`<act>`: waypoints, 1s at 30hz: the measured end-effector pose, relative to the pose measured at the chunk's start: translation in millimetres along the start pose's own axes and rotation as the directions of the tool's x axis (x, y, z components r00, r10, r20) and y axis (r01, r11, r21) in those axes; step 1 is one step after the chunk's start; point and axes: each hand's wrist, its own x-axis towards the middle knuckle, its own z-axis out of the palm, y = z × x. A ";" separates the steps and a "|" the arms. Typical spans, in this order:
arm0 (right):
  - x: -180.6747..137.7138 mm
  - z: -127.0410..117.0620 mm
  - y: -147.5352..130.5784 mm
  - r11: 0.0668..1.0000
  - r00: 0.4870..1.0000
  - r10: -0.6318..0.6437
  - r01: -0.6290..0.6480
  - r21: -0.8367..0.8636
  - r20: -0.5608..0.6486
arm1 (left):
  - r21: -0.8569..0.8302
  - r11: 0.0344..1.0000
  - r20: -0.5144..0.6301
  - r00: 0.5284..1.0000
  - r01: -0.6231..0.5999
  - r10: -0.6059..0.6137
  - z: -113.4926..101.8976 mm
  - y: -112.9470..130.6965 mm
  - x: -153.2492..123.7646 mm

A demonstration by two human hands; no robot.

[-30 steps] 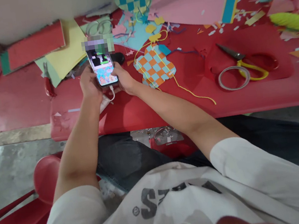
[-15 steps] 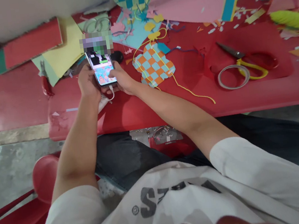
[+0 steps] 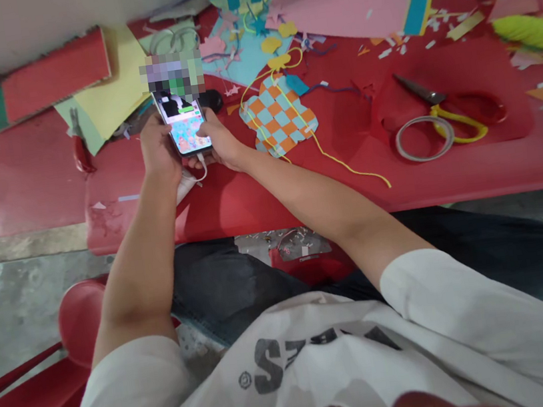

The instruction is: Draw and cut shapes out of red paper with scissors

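Observation:
A lit smartphone [image 3: 185, 128] is held upright between both my hands over the red table. My left hand [image 3: 158, 145] wraps its left edge, thumb by the screen. On the opposite edge my right hand [image 3: 222, 139] grips it, with the thumb over the lower part of the screen. A white charging cable [image 3: 204, 167] is plugged into the phone's bottom end. The upper part of the screen is blurred out by blocks. To the right of my right hand lies an orange and light-blue checkered paper cutout [image 3: 282, 116] with yellow string [image 3: 347, 167] across it.
Yellow-handled scissors [image 3: 460, 126] and a tape roll [image 3: 425, 139] lie at the right on the red table [image 3: 272, 207]. Red-handled pliers [image 3: 79, 146] rest at the left, near a red board [image 3: 54, 76]. Paper scraps cover the back. A red chair [image 3: 84, 324] stands at lower left.
The view has shifted very slightly. Both hands keep their hold on the phone, and the things on the table stay where they were.

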 end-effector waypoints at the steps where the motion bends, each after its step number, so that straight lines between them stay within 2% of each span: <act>1: 0.2 0.5 0.2 1.000 1.000 0.006 -0.006 -0.020 -0.012 | 0.005 1.000 -0.002 1.000 -0.003 0.003 -0.2 -0.5 0.1; 9: -7.0 3.3 0.5 0.989 0.994 -0.102 0.097 -0.115 -0.041 | -0.009 0.999 0.071 0.997 -0.036 0.036 3.3 2.5 -7.7; 17: -3.7 3.9 0.1 0.977 0.991 -0.104 0.085 -0.196 -0.088 | -0.018 0.995 0.108 0.990 -0.093 0.095 3.1 3.1 -10.0; 23: -9.6 2.9 -2.3 0.988 0.995 -0.068 0.057 -0.143 -0.078 | -0.001 0.997 0.121 0.989 -0.080 0.079 6.7 6.0 -15.5; 30: -9.6 3.7 -0.6 0.974 0.988 -0.135 0.120 -0.190 -0.071 | 0.055 0.995 0.116 0.991 -0.079 0.072 6.3 8.8 -17.8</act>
